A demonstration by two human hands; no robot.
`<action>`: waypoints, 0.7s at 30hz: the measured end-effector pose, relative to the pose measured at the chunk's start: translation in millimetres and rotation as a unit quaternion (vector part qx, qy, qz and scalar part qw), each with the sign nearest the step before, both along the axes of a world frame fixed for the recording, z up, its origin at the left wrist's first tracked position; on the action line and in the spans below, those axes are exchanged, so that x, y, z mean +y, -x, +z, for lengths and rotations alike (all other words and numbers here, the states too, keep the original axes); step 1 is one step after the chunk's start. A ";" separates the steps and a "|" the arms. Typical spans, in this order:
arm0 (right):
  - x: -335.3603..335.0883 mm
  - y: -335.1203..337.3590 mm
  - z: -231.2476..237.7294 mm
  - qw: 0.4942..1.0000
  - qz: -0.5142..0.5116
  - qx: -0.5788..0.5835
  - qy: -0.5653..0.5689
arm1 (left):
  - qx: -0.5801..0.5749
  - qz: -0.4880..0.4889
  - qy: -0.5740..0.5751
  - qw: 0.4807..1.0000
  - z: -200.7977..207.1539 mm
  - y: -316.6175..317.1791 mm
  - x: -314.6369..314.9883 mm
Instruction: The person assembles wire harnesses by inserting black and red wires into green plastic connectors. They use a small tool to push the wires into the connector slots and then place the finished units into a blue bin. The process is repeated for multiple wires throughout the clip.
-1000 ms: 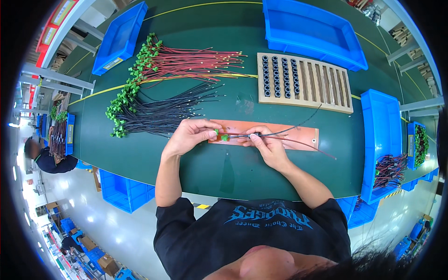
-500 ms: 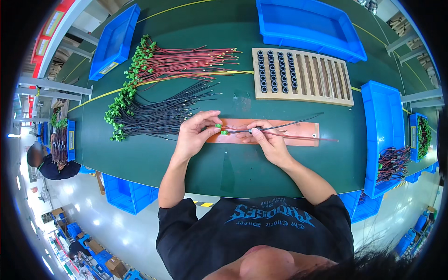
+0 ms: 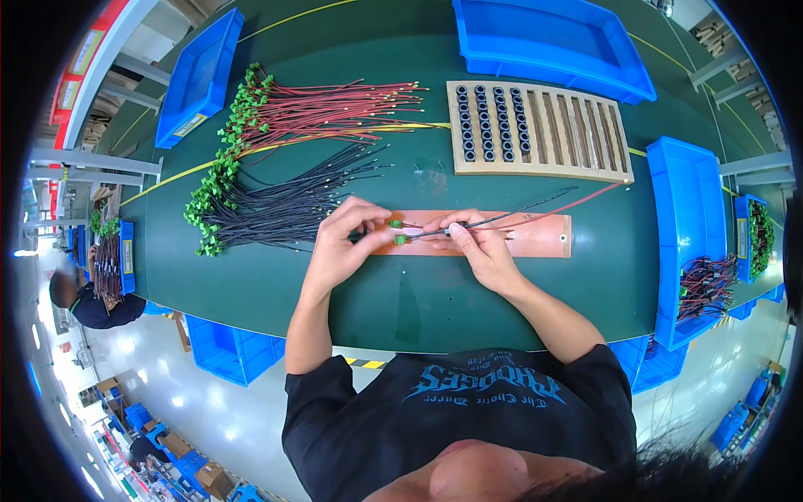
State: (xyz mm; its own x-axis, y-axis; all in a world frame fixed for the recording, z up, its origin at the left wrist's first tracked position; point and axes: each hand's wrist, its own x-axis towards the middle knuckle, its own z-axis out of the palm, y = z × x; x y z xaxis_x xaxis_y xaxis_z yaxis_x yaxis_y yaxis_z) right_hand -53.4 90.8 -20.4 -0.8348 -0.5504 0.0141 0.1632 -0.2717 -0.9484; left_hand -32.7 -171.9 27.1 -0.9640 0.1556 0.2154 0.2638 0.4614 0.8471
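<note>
My right hand [image 3: 478, 249] pinches a red wire [image 3: 577, 202] and a black wire [image 3: 535, 203], both running off to the right. A small dark piece, mostly hidden, shows at its fingertips. At the wires' left ends are two green connectors, an upper one [image 3: 396, 223] and a lower one [image 3: 401, 239]. My left hand [image 3: 345, 243] is beside these connectors, thumb and forefinger apart, with nothing visible between them. Beneath both hands lies a flat orange-brown board [image 3: 539, 238].
Left lie piles of red wires [image 3: 335, 109] and black wires [image 3: 309, 197] with green connectors. A wooden rack [image 3: 623, 159] holds black rings in its left rows. Blue bins stand at the back [image 3: 552, 42], far left [image 3: 201, 75] and right [image 3: 686, 192]. A person [image 3: 96, 301] is beyond the left edge.
My left fingers have come off the green connector and drawn slightly left. The wires' free ends have swung away from me, the red one now reaching the rack's near right corner.
</note>
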 end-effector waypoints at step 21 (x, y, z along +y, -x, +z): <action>1.1 -1.1 1.3 1.000 0.012 -0.002 -0.011 | 0.055 -0.065 0.095 0.992 -0.8 -3.8 2.2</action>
State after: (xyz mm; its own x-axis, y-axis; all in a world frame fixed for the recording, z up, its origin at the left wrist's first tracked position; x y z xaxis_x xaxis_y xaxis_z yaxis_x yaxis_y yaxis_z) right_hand -52.3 91.9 -19.2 -0.8216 -0.5701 -0.0013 0.1734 -0.2477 -0.9532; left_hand -28.9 -169.7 26.3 -0.9057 0.3239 0.2736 0.4172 0.5655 0.7114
